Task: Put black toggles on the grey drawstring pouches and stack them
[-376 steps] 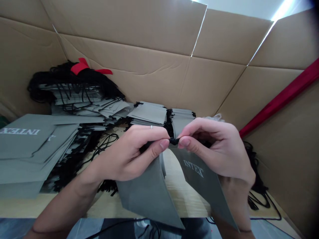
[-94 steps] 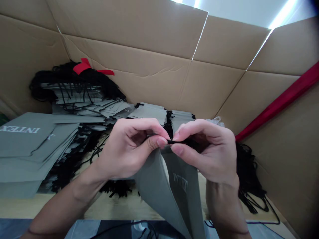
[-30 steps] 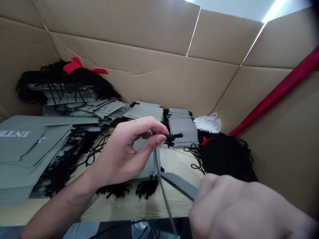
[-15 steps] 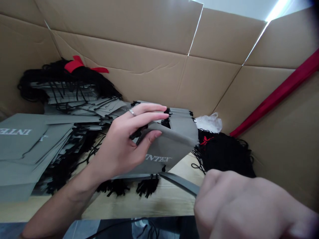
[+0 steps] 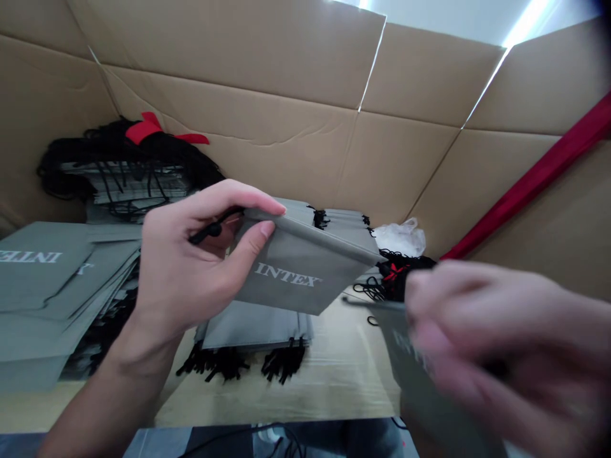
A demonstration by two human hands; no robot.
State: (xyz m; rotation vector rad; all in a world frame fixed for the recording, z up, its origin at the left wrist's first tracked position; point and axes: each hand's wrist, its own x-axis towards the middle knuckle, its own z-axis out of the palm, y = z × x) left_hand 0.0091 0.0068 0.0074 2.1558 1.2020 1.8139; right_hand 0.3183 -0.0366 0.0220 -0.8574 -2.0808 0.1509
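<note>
My left hand (image 5: 200,261) pinches the top hem of a grey fabric bag (image 5: 296,267) printed INTEX between thumb and forefinger. A black cord with a small knot (image 5: 213,230) passes by its palm. At the right, my right hand (image 5: 496,343), smeared by motion, is closed on a second grey bag (image 5: 405,356) with blurred white print. The second bag hangs down past the table edge. A thin dark tip juts from its upper left corner; I cannot make out what it is. Below the left hand lies a stack of grey bags (image 5: 252,327) with black cord ends.
Piled grey bags (image 5: 42,280) lie at the left. Behind them are a bundle of black cords (image 5: 95,143) and a red strip (image 5: 143,130). A clear plastic bag (image 5: 401,236) and more black cords (image 5: 398,286) lie at the right. Cardboard walls (image 5: 238,121) enclose the table (image 5: 334,375).
My right hand has moved up and right with its grey bag, away from the stack. My left hand has shifted left, lifting its bag's hem, and the INTEX print now shows whole.
</note>
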